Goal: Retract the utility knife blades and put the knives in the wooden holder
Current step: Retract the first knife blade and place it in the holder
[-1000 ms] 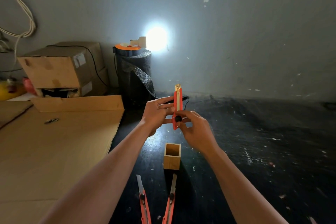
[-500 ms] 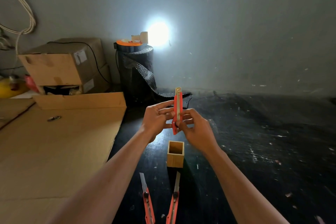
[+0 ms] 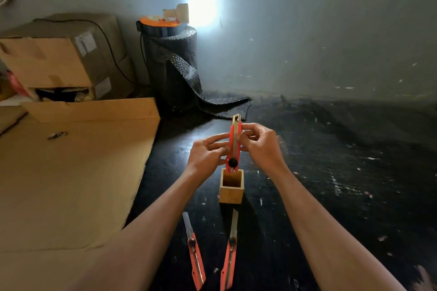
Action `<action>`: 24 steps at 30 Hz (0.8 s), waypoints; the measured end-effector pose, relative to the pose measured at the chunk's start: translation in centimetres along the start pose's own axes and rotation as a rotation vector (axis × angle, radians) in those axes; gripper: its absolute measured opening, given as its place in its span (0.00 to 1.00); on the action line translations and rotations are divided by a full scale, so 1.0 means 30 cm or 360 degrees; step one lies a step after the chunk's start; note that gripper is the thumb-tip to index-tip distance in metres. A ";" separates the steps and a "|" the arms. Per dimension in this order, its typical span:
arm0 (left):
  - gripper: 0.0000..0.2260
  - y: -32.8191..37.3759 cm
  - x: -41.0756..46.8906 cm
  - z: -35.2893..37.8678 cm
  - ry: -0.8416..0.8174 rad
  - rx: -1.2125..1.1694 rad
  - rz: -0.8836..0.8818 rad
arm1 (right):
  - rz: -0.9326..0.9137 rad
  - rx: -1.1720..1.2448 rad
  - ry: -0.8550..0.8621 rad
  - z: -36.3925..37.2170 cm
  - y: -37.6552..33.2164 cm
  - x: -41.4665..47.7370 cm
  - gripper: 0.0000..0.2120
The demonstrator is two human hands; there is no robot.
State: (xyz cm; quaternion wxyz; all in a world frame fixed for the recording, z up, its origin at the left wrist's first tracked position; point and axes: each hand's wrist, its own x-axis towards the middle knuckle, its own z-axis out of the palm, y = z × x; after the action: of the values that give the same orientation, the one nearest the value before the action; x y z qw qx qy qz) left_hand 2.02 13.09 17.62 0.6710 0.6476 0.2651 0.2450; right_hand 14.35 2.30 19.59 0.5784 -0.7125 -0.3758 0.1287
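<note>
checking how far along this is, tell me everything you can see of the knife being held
The held knife is a slim red utility knife with a metal track down its front and a black slider knob near its lower end. It stands upright, metal tip up, no blade sticking out. Its bottom end sits at the mouth of the open wooden holder; whether it touches the rim is unclear. The left hand and right hand pinch its sides.

Dim rm; lamp glare on wall, edges warped.
</note>
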 end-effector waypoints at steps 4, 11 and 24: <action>0.16 -0.123 0.055 -0.019 0.0204 0.0436 -0.0005 | 0.0083 -0.0086 0.0029 0.013 0.099 0.049 0.08; 0.32 -0.316 0.104 -0.004 0.0036 0.0976 -0.0175 | 0.0245 -0.0322 -0.0051 0.043 0.273 0.101 0.06; 0.27 -0.465 0.115 0.034 -0.0103 0.1083 -0.0251 | 0.0533 -0.0679 -0.0216 0.128 0.513 0.061 0.03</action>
State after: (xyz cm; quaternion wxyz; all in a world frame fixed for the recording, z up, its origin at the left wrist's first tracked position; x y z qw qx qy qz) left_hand 5.06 14.09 3.56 0.4418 0.8190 0.3594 0.0695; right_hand 19.19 5.59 4.72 0.3595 -0.8601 -0.3094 0.1878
